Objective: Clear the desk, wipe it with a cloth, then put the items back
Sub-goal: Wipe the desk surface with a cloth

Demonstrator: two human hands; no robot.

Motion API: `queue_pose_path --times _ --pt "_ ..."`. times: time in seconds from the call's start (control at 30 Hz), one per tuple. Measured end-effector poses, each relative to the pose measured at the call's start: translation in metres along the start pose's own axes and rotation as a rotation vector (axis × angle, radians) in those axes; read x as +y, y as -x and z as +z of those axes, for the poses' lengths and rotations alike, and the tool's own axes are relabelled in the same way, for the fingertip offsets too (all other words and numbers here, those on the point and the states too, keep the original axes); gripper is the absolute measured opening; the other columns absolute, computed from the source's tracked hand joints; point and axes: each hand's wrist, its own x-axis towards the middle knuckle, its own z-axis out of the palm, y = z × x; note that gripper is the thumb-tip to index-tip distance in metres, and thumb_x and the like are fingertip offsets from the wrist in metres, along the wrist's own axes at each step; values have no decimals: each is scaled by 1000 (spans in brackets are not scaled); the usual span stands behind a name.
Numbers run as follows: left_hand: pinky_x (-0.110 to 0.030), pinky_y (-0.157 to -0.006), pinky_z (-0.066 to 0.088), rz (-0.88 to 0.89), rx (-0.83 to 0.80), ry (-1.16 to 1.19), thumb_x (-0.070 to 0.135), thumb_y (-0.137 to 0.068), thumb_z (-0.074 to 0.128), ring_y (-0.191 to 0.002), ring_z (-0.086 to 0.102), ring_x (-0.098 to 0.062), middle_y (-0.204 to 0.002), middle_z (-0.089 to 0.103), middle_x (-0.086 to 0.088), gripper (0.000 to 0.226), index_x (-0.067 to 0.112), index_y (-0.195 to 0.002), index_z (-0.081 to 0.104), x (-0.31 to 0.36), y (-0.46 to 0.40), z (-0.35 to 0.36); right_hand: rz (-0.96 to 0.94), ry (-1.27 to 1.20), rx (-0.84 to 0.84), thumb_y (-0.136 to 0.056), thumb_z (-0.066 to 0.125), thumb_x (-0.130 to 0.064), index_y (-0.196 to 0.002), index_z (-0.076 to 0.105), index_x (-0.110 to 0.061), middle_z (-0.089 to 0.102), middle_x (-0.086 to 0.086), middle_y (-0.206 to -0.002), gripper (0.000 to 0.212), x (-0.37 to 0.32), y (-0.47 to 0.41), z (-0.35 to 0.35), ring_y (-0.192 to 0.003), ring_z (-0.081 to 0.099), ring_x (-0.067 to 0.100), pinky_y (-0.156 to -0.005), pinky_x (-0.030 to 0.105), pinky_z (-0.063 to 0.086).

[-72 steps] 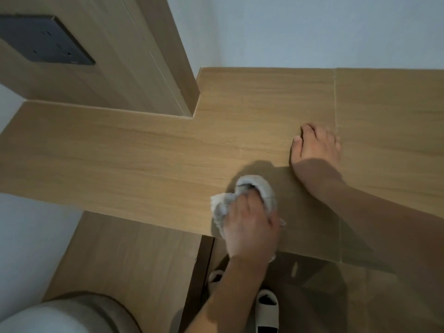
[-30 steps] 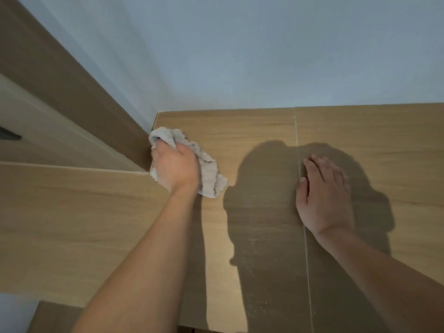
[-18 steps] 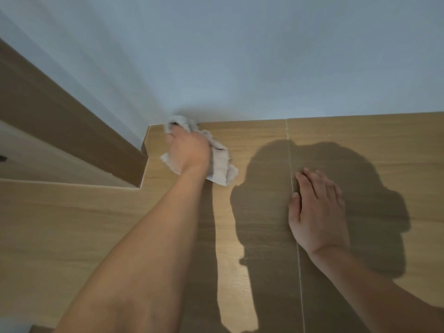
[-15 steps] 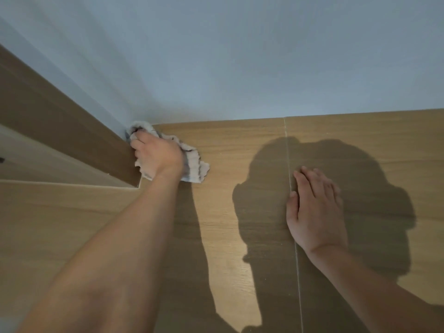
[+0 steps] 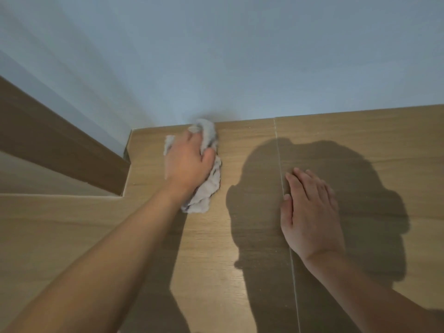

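Observation:
A crumpled grey-white cloth [image 5: 208, 188] lies on the light wooden desk [image 5: 252, 236] near its back edge by the wall. My left hand [image 5: 188, 162] grips the cloth, fingers curled round it, and presses it onto the desk. My right hand [image 5: 310, 212] rests flat on the desk to the right, fingers straight and together, just beside a seam [image 5: 284, 212] between two desk panels. No other items stand on the desk.
A pale blue wall [image 5: 240, 56] rises behind the desk. A darker wooden panel [image 5: 60, 150] juts in at the left and forms an inner corner. My shadow falls across the middle of the desk.
My left hand has slid the cloth right from the inner corner along the back edge. My right hand has stayed flat in place.

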Motion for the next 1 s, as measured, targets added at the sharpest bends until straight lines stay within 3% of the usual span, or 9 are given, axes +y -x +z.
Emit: queue_pose_path --times 0.07,0.2,0.23,0.37,0.4,0.53,0.67,0.8,1.0 --pt "-42 -85 41 261 -53 -130 33 -93 43 -96 55 -33 -109 57 -14 42 11 -124 61 -16 -2 -3 2 -7 4 -97 29 -29 -141 51 -9 49 7 -148 53 -2 -1 0 -142 37 24 -121 41 17" --pt "-47 -95 43 -258 20 -137 31 -89 45 -109 53 -37 -122 54 -18 45 15 -129 59 10 -16 16 -2 -18 17 -97 28 -30 -140 52 -10 50 6 -147 53 -1 -2 2 -141 38 23 -120 40 18" --pt "-47 -94 44 -181 5 -105 31 -88 44 -109 54 -37 -121 56 -19 46 15 -128 61 22 -16 20 1 -24 23 -97 28 -30 -139 53 -10 51 7 -146 53 -1 -2 2 -141 38 24 -120 41 19" --pt "-41 -83 46 635 -220 53 28 -93 42 -102 57 -35 -116 60 -21 46 8 -128 64 28 -30 11 4 -30 23 -96 28 -29 -140 52 -10 50 6 -147 53 -1 -2 2 -141 38 22 -121 42 21" --pt "-40 -81 47 650 -219 35 27 -93 42 -101 56 -35 -117 58 -21 47 7 -131 61 31 -40 9 3 -28 22 -96 29 -29 -139 52 -10 50 7 -147 53 -1 -3 2 -141 38 23 -120 43 22" --pt "-49 -85 49 337 -170 6 20 -85 45 -102 54 -36 -120 54 -15 48 21 -130 63 73 -53 31 2 -15 29 -96 30 -28 -139 53 -10 50 6 -146 52 0 -2 2 -140 39 23 -120 44 24" --pt "-45 -74 49 587 -285 73 24 -81 33 -97 53 -32 -115 59 -8 49 20 -109 74 80 -44 36 2 -30 39 -95 29 -28 -137 53 -10 51 6 -143 52 0 -3 2 -139 39 23 -120 42 23" --pt "-41 -84 52 847 -401 79 19 -91 39 -105 55 -28 -117 58 -10 39 12 -114 69 59 -41 3 10 -25 35 -94 31 -28 -137 54 -10 50 6 -145 51 0 -2 2 -139 39 22 -119 40 19" --pt "-51 -86 47 280 -120 69 22 -89 39 -97 52 -33 -112 55 -19 41 2 -120 58 -16 -17 -2 23 -22 35 -96 30 -28 -137 54 -10 50 5 -146 51 -2 -1 1 -140 38 22 -119 39 16"
